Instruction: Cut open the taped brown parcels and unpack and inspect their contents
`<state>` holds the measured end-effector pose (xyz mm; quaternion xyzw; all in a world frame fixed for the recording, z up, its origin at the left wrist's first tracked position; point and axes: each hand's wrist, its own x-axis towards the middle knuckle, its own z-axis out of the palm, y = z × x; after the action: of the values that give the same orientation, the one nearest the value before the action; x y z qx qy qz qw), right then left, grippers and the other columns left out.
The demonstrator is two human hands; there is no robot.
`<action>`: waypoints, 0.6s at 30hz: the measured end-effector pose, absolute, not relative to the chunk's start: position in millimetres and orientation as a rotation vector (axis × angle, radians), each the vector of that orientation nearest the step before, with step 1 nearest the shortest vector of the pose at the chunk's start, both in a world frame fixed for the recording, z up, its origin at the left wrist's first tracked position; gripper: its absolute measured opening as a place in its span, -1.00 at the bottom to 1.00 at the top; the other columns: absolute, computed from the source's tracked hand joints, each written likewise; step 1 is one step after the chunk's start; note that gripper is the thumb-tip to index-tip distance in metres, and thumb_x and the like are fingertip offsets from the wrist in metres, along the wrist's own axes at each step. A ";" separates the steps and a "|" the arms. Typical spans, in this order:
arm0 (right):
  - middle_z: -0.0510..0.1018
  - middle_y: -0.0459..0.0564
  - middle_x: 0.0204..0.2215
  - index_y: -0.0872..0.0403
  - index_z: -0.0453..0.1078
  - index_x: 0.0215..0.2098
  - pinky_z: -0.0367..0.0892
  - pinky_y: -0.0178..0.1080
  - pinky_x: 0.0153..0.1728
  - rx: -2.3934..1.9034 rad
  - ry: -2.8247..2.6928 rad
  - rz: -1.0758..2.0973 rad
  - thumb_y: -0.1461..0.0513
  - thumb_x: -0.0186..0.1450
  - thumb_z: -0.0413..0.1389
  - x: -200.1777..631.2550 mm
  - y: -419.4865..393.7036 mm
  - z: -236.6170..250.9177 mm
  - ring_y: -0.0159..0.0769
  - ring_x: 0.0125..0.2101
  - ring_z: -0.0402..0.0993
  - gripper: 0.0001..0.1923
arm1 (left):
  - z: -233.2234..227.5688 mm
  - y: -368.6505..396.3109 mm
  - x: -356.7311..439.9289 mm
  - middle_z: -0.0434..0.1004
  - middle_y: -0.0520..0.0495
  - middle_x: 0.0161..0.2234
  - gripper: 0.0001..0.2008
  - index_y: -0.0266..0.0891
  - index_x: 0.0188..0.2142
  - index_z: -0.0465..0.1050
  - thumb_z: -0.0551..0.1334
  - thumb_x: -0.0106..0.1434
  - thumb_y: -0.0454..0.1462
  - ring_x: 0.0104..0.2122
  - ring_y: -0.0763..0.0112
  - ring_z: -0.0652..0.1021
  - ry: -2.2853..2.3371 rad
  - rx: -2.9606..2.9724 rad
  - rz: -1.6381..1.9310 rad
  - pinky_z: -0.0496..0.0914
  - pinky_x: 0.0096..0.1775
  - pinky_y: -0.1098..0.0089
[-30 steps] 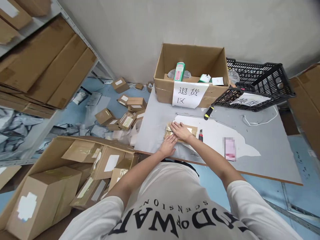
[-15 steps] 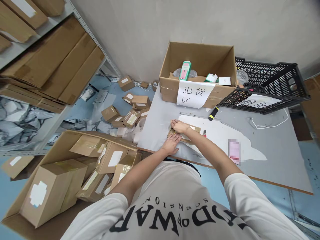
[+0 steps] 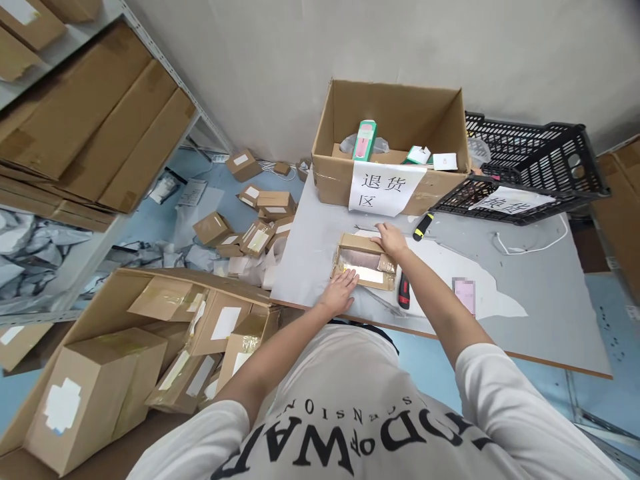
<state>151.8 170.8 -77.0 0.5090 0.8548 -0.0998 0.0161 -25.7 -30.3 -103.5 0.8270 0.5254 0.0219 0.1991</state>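
A small cardboard box [image 3: 367, 283] lies on the grey table near its front edge. Its top is opened up, and a pinkish item with a white label shows inside. My left hand [image 3: 341, 289] rests on the box's near left corner, fingers stretched out and flat. At the far right corner, the fingers of my right hand [image 3: 391, 241] bend over the box's edge and grip the cardboard. A black and red box cutter [image 3: 404, 291] lies just right of the box, under my right forearm.
Behind stands a large carton [image 3: 326, 190] holding green boxes, beside a tilted black crate [image 3: 530, 157]. A yellow and black cutter [image 3: 423, 227], a pink blurred item [image 3: 464, 297] and a white cable [image 3: 537, 250] lie on the table. To the left, a big box [image 3: 117, 283] holds several parcels.
My right hand has moved from the box's left end to its far right corner, uncovering the opened top. My left hand stays at the near left. The view has shifted slightly.
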 end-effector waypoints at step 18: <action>0.35 0.26 0.10 0.21 0.19 0.18 0.09 0.03 0.14 0.860 3.028 -0.467 0.17 0.34 -0.05 156.1 72.0 -69.0 -0.06 0.12 0.24 -0.51 | -73.7 49.8 -104.5 -0.12 -0.29 0.32 0.07 -0.28 0.30 -0.14 0.40 -0.07 -0.06 0.31 0.11 -0.08 1.271 2.466 -0.171 -0.13 0.25 0.12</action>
<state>156.1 72.0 -69.0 0.2703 0.9513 -0.1467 -0.0202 -104.5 49.8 -73.7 0.8727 0.4498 -0.0604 0.1801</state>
